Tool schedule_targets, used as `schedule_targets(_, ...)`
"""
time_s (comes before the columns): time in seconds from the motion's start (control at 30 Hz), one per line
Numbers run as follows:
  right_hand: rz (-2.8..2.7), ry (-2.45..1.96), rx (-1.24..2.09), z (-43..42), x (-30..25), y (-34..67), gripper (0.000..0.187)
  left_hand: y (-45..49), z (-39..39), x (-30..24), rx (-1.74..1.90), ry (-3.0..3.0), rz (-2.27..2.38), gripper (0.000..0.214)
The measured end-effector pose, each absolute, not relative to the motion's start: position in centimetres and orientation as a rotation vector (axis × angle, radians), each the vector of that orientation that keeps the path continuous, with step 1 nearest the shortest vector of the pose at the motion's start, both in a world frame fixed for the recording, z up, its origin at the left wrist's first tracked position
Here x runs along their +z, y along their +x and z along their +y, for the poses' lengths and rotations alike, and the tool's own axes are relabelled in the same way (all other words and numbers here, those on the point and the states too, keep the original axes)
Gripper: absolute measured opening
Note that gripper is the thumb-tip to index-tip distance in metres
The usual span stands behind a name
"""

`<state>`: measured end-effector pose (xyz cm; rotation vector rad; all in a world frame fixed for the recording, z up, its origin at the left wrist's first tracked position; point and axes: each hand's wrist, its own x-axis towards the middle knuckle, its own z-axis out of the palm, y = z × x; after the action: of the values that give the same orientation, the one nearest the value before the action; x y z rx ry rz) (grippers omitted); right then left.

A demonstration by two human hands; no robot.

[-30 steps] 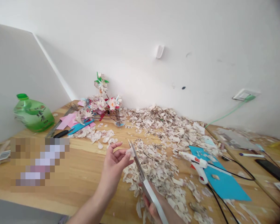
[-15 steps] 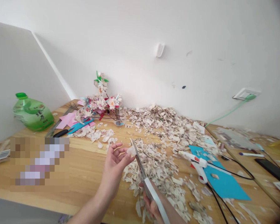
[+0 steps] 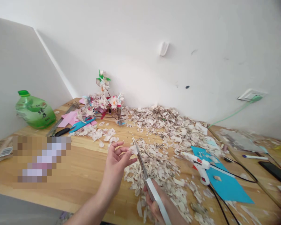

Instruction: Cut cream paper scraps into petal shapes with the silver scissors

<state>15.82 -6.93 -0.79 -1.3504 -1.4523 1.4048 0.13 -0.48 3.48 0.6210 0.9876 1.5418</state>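
My left hand (image 3: 116, 162) is raised over the wooden table (image 3: 84, 168) and pinches a small pale paper piece (image 3: 132, 150) between thumb and forefinger, the other fingers spread. My right hand (image 3: 160, 207) at the bottom edge grips a pair of scissors (image 3: 146, 179) with long silver blades. The blades point up and left, and their tips meet the paper piece. Beneath both hands lies a thick litter of pale paper scraps (image 3: 164, 147).
A white glue gun (image 3: 198, 164) lies on a blue sheet (image 3: 221, 181), its black cord trailing right. Paper flowers (image 3: 105, 101), pink and blue sheets and a green bottle (image 3: 35, 111) stand at the back left. A pen (image 3: 253, 157) and a phone (image 3: 275, 172) lie at the right.
The view has shifted slightly. Both hands keep their pose, with the scissor tips staying at the paper piece held in my left fingers.
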Motion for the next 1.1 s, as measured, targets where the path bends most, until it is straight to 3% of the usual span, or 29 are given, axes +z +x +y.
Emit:
schedule_targets(0.27,-1.579,-1.345,1.456,-6.7,0.1,17.0,0.022,0.1,-0.4,4.1,1.528,0.614,1.031,0.039)
schedule_targets(0.7,-1.606,-1.469,1.509,-6.0,1.3,16.7,0.013,0.0,0.0,4.1,1.507,0.619,1.076,0.040)
schedule_targets(0.87,-1.570,-1.525,1.509,-5.7,1.6,17.0,0.020,0.0,0.3,4.0,1.525,0.622,1.111,0.041)
schedule_targets(1.1,-1.578,-1.617,1.317,-5.7,-0.1,17.4,0.002,0.0,1.1,2.9,1.502,0.647,1.097,0.043)
